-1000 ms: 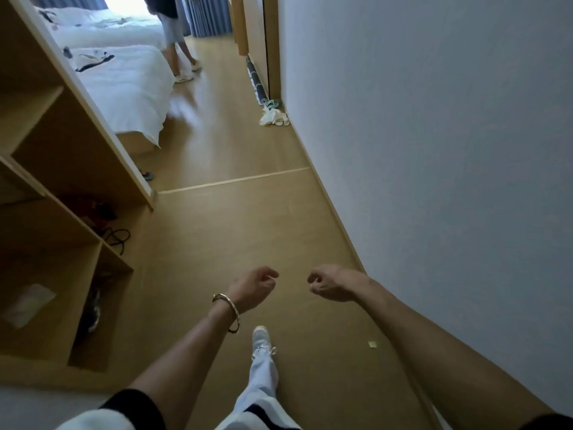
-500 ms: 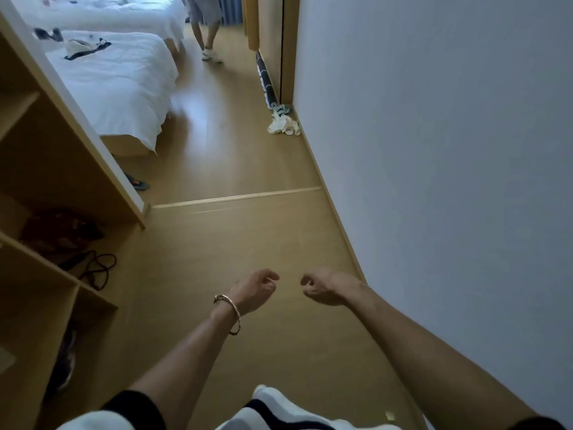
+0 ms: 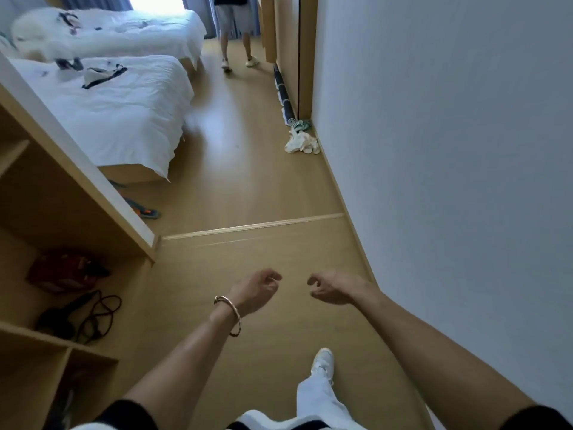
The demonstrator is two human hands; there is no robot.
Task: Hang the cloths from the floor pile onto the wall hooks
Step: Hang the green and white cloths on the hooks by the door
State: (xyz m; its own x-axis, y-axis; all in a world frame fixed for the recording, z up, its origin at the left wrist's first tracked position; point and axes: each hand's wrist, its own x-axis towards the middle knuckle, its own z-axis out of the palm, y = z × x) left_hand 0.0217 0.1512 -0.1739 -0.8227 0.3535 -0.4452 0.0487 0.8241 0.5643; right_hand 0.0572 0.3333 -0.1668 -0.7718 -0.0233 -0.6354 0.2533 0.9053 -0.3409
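Moved: white shoe [image 3: 322, 363] stepped forward since half a second ago; left hand [image 3: 255, 290] and right hand [image 3: 333, 287] stay out front, loosely curled, empty | Hidden: second person [image 3: 235, 29] cut off above the waist | Cloths: crumpled white cloth pile [image 3: 302, 143] on wooden floor [image 3: 248, 187] against the pale wall [image 3: 434, 150], well ahead | Shelf: open wooden shelf unit [image 3: 77, 187] holds red bag [image 3: 59, 270] and black corded item [image 3: 93, 311], kind unclear

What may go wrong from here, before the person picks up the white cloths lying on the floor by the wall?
1. The strip across the floor lies between the shoe and the cloth pile; a foot may catch on it.
2. The rolled mat lies right behind the pile, so a grab may snag it.
3. Another person stands beyond the pile; the two may bump.
The left hand and right hand hold nothing.
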